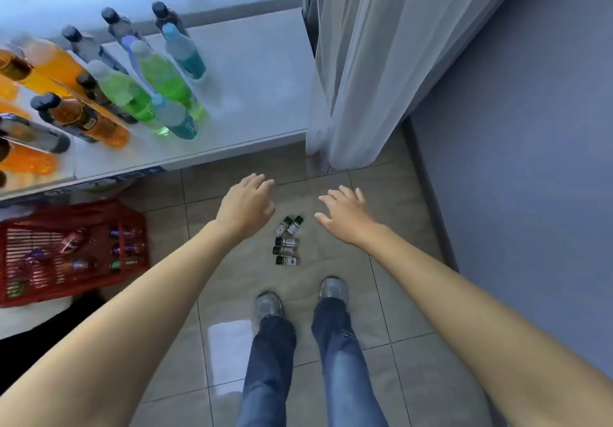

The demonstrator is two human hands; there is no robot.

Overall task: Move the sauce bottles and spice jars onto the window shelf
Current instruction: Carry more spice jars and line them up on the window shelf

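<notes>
Head view, spice jars [287, 241] tiny, labels unreadable, basket [20, 294] cut off

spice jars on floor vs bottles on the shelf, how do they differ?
Place: the spice jars lie on the floor tiles between the two hands; the bottles are on the window shelf.
Pose: the jars lie on their sides; the bottles stand upright.
Look: the jars are small with dark caps and pale labels; the bottles are tall, with green, teal or orange contents.
Shared: neither group is being touched.

Spice jars [287, 241] on floor [381, 310] — basket [71, 251] left, bottles [146, 85] on shelf [252, 95].
</notes>
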